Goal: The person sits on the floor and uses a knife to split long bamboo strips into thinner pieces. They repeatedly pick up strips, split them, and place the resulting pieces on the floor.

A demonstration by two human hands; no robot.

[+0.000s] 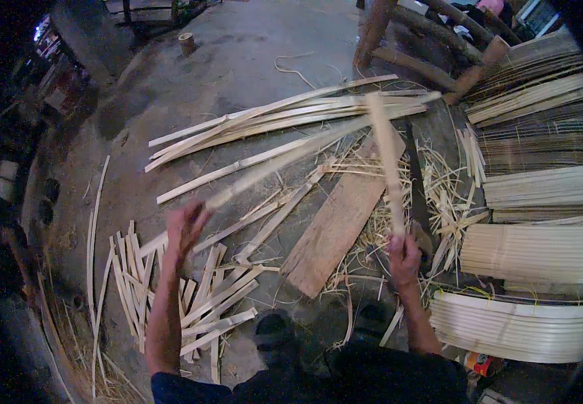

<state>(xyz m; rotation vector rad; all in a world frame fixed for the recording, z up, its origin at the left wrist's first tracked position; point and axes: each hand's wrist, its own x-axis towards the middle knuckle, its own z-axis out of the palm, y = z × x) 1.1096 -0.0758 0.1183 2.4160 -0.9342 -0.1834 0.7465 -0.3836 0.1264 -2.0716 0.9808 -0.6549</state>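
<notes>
My left hand (187, 227) is closed around a long pale bamboo strip (271, 170), blurred by motion, which slants up to the right and sticks out behind the hand. To the right, my right hand (404, 254) grips the lower end of another bamboo strip (387, 158). That strip points away from me, and its far end passes close to the far end of the left one; I cannot tell whether they touch. Between my hands a worn wooden board (335, 232) lies aslant on the ground, in front of my feet.
Long bamboo strips (258, 124) lie beyond the board, and shorter pieces (204, 306) are heaped at the left. Thin shavings (439, 182) surround a dark long bar (416, 175). Bundled slats (520, 320) line the right side, below a wooden frame (426, 34).
</notes>
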